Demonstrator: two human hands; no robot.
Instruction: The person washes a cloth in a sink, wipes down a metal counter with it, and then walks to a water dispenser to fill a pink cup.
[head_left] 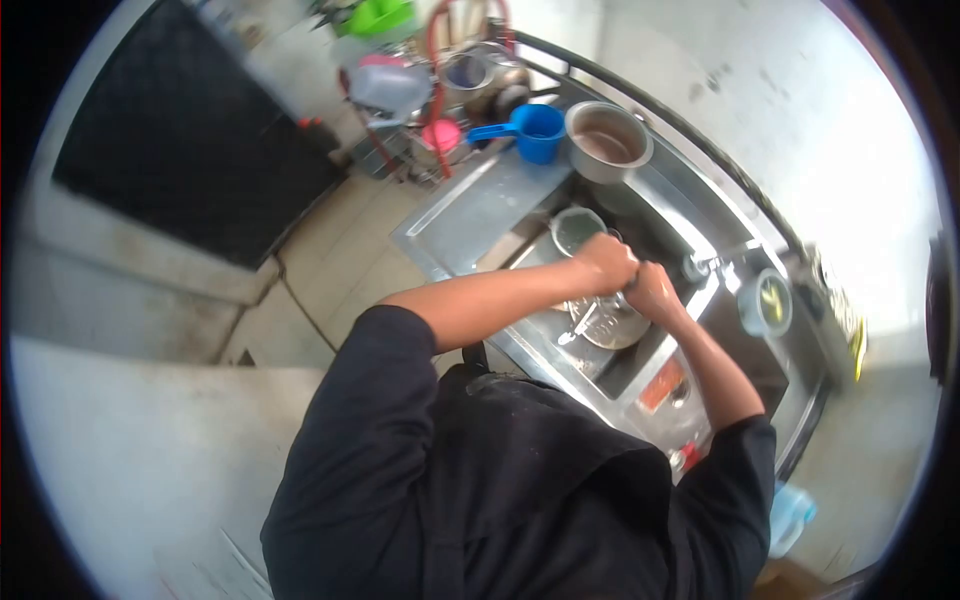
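Observation:
Over the basin of a steel sink (465, 222), my left hand (607, 262) and my right hand (652, 291) meet, knuckles up. Both are closed, and whatever lies between their fingers is hidden or too small to make out. Below them in the basin is a round metal plate (612, 325) with cutlery or a similar light-coloured item on it. A round bowl (577, 230) with greenish water or contents sits just beyond my left hand.
A blue dipper (539, 133) and a metal pot (607, 143) with brownish liquid stand on the sink's far ledge. The faucet (708, 264) and a clear tub (765, 303) are on the right. A red-framed rack (436, 95) holds dishes at the upper left.

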